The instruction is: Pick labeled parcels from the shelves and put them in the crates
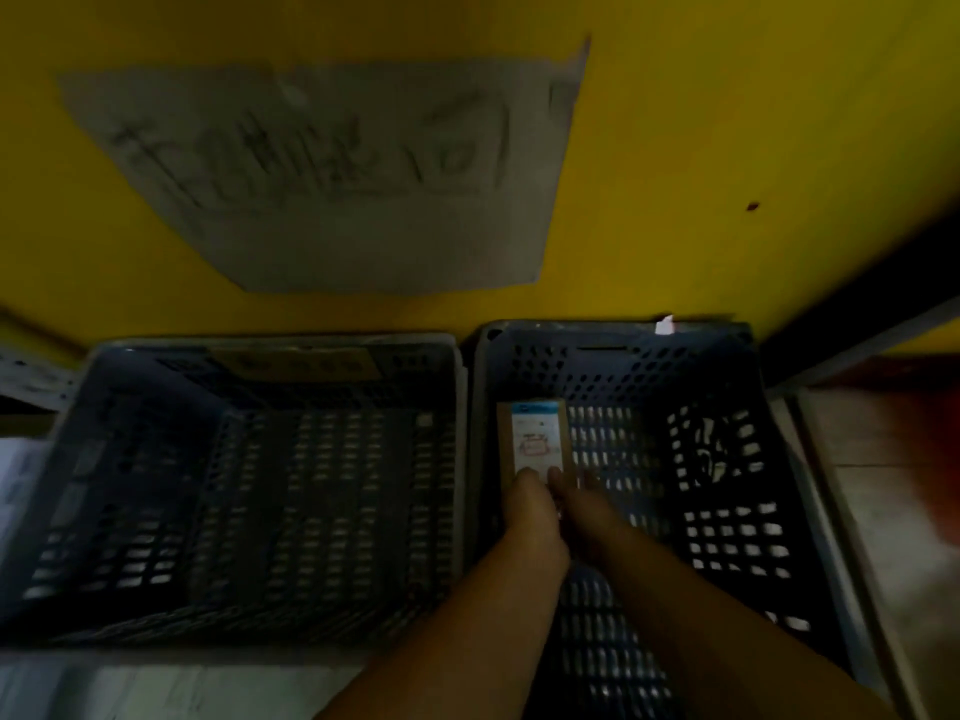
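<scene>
Dimly lit and blurred, the view looks down from head height at two dark perforated plastic crates side by side on a shelf, under a yellow wall with a paper sign [322, 174] whose writing cannot be read. Farthest left, the left crate [130, 356] appears to hold nothing. Next to it, the right crate [613, 335] holds a small brown labeled parcel [536, 439] against its left wall, white label facing up. Both bare arms reach into this crate: the left hand [530, 506] and the right hand [584, 504] have their fingertips on the parcel's near end, seemingly setting it down; whether they are gripping or merely touching it cannot be told. If the hands let go unevenly, the parcel could tip label-down.
</scene>
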